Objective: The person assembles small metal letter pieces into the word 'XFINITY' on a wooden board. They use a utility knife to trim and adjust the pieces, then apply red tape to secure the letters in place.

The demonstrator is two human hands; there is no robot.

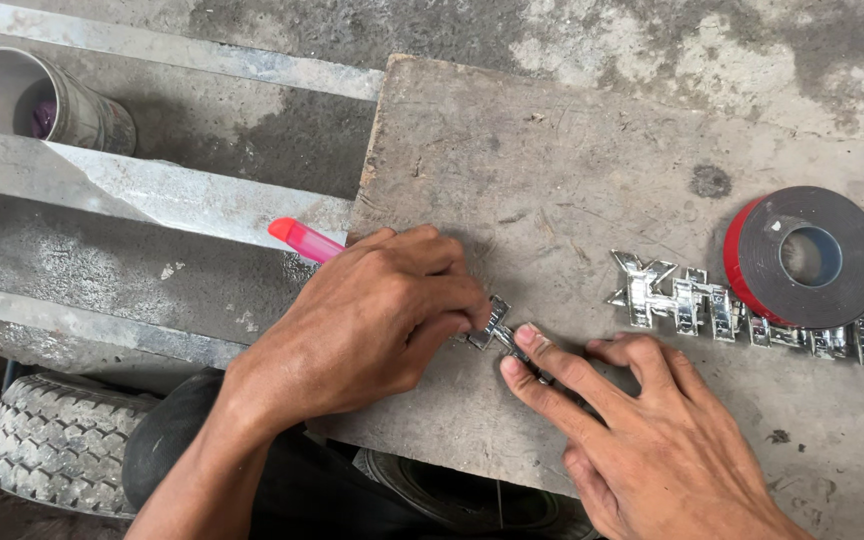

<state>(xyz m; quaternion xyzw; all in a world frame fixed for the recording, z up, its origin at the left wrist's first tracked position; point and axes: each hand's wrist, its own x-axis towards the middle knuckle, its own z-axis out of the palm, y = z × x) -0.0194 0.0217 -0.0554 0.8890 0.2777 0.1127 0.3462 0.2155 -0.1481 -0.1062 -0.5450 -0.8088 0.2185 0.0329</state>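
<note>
Left hand (372, 320): closed around a pink-handled tool (304, 240); the handle end projects up and away behind the knuckles, the working tip is hidden under the fingers.
Right hand (642, 440): palm down, fingers extended and spread; index and middle fingertips (532, 340) press on the chrome piece, nothing enclosed.
Chrome letter piece (497, 328): small, shiny, pinched between the two hands' fingertips, lying flat on the board.
Board (552, 150): grey, worn slab beneath both hands.
Chrome emblem row (692, 305): lies beyond the right fingertips, apart from the held piece.
Tape roll (807, 257): black with red edge, flat, overlapping the far side of the emblem row.
Tyre (52, 440): below the left forearm, off the board.
Cup (52, 100): lies on its side, well apart, past the left hand.
</note>
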